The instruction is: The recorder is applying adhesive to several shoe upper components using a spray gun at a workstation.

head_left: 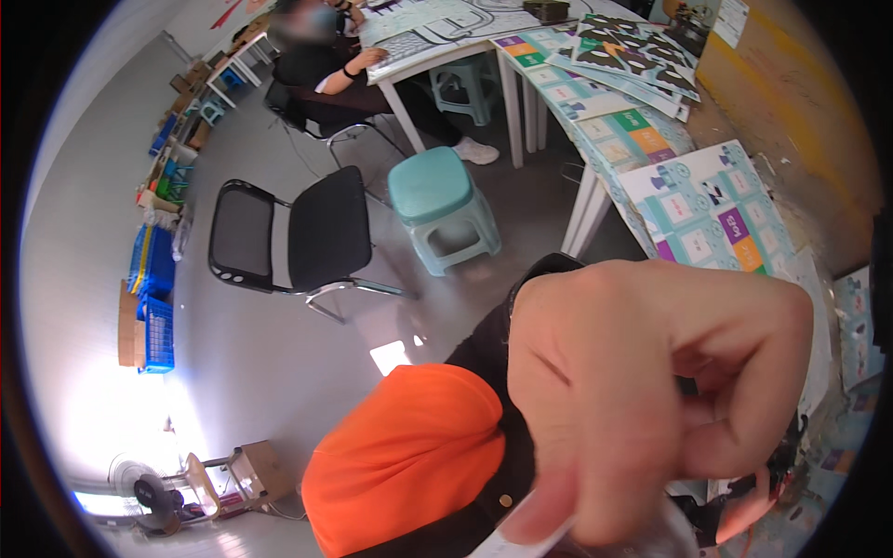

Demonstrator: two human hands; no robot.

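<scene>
My left hand [651, 400] is raised very close to the camera and fills the lower right of the view. Its fingers are curled, and thumb and forefinger pinch a thin white strip [526, 544] at the bottom edge. A black sleeve [493, 353] runs from the wrist down to an orange garment [409, 456]. Only a small pinkish part of what looks like my right hand [744, 507] shows below the left hand, mostly hidden.
White tables [595, 200] covered with printed colourful sheets [716, 209] stand at the right. A teal plastic stool [442, 209] and a black chair [298, 232] stand on the grey floor. Another person in black [326, 65] sits at a far table. Blue crates [156, 298] line the left wall.
</scene>
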